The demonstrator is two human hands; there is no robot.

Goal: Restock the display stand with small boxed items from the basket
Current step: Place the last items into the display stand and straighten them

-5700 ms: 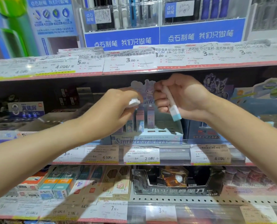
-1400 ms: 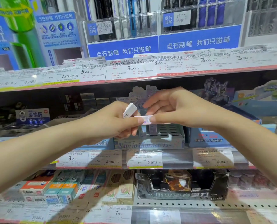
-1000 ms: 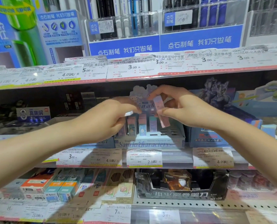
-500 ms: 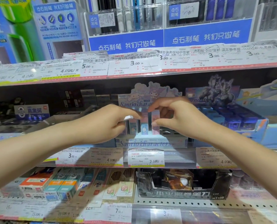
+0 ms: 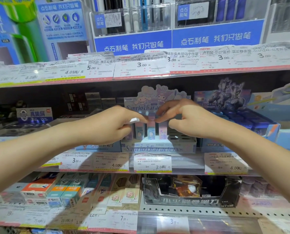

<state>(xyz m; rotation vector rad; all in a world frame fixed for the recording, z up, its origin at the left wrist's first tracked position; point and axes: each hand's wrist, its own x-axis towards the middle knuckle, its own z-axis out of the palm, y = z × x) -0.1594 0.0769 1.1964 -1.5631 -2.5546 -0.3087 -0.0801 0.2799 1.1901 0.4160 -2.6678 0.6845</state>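
The pale blue cartoon display stand [image 5: 157,146] sits on the middle shelf. Several small pastel boxes [image 5: 139,131] stand upright in its left slots, while the slots on its right [image 5: 178,137] look open. My right hand [image 5: 188,120] pinches the top of a pink box [image 5: 151,117] standing in the row, thumb and forefinger on it. My left hand [image 5: 110,125] is just left of it, closed on a small white box [image 5: 134,120] whose end pokes out beside my thumb. The basket is out of view.
The upper shelf edge with price tags [image 5: 140,66] hangs close above my hands. A blue box display [image 5: 242,125] stands right of the stand. Price labels [image 5: 152,162] line the shelf front. Below are a black display box [image 5: 191,201] and stacked cartons [image 5: 56,191].
My right hand took a pink box from my left hand, carried it to the stand and set it upright in the row. Both hands now sit lower at the stand.
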